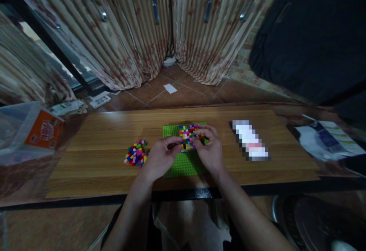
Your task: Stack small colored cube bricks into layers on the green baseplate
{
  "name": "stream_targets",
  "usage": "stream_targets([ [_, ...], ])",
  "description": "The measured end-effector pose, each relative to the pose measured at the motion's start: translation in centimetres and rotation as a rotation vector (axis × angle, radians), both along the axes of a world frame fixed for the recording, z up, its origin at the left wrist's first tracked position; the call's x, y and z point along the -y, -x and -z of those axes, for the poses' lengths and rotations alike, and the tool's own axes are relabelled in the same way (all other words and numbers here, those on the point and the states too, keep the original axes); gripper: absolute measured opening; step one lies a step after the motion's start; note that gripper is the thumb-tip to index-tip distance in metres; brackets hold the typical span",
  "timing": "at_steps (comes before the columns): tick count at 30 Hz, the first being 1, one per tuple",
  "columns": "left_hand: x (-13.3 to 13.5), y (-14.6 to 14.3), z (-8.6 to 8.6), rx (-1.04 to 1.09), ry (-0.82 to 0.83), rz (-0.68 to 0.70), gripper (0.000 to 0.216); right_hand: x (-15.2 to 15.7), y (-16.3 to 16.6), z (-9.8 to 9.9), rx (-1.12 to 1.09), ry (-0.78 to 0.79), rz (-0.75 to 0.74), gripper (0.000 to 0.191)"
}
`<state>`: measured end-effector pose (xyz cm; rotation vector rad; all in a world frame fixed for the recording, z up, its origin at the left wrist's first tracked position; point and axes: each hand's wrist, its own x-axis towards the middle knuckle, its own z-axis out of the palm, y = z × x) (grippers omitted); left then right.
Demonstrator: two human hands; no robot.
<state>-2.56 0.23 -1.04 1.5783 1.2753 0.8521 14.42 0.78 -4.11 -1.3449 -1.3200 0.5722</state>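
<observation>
A green studded baseplate (184, 165) lies on the wooden table, with a patch of small multicoloured building bricks (187, 133) built up on its upper part. At the patch's left edge is my left hand (162, 155), its thumb and index finger drawn together; anything between the fingertips is too small to make out. My right hand (211, 148) curls over the patch's right side, thumb and fingers bent in against the bricks. What its fingertips pinch, if anything, is hidden. A heap of loose bricks (136, 154) sits left of my left wrist.
On the table's (97, 159) right part lies a blurred-out rectangular item (250, 140). A clear plastic bin (17, 129) with an orange label stands at the left. Papers and a packet (328, 140) are past the right end. Curtains (143, 41) hang behind.
</observation>
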Motion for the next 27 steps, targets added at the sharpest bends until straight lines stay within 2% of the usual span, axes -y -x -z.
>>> stream_targets([
  [14, -0.2, -0.3, 0.1, 0.092, -0.107, -0.145, 0.017, -0.4, 0.2, -0.1, -0.032, 0.003, -0.005, 0.010],
  [20, -0.1, -1.1, -0.1, -0.005, -0.227, -0.168, 0.016, -0.5, 0.1, -0.1, -0.015, 0.016, -0.021, 0.011],
  [27, 0.1, -2.0, 0.9, -0.098, -0.333, -0.181, 0.017, -0.4, -0.1, -0.1, -0.024, -0.001, -0.043, 0.014],
])
